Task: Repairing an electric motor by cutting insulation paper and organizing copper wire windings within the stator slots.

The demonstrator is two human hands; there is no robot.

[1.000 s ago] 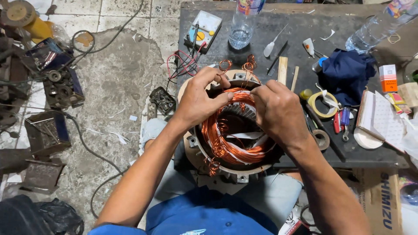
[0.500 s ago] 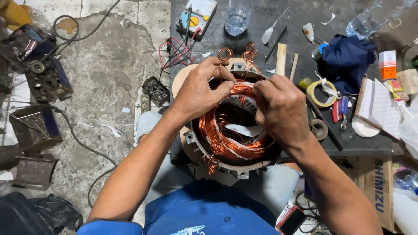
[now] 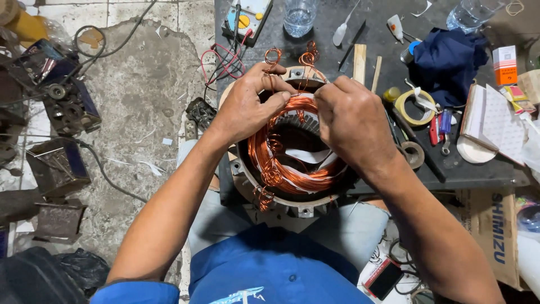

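Note:
A round metal motor stator (image 3: 298,207) rests against my lap at the edge of a dark workbench (image 3: 332,50). Copper wire coils (image 3: 284,169) fill its inside, with white insulating paper strips between them. My left hand (image 3: 247,107) grips the coil at the stator's far left rim, thumb pressing the wire. My right hand (image 3: 351,121) pinches the same coil bundle at the far rim, fingers closed on the copper strands. Two looped copper wire ends (image 3: 306,56) stick up just beyond both hands.
On the bench lie a multimeter (image 3: 247,16) with red leads, a glass of water (image 3: 298,16), a wooden stick (image 3: 359,62), a blue cloth (image 3: 447,59), a tape roll (image 3: 413,107) and a notebook (image 3: 495,121). Metal parts (image 3: 62,107) sit on the concrete floor at left.
The camera view has moved closer and the scene sits lower in frame. Both hands stay on the coil at the far rim, fingers shifting slightly along the copper strands.

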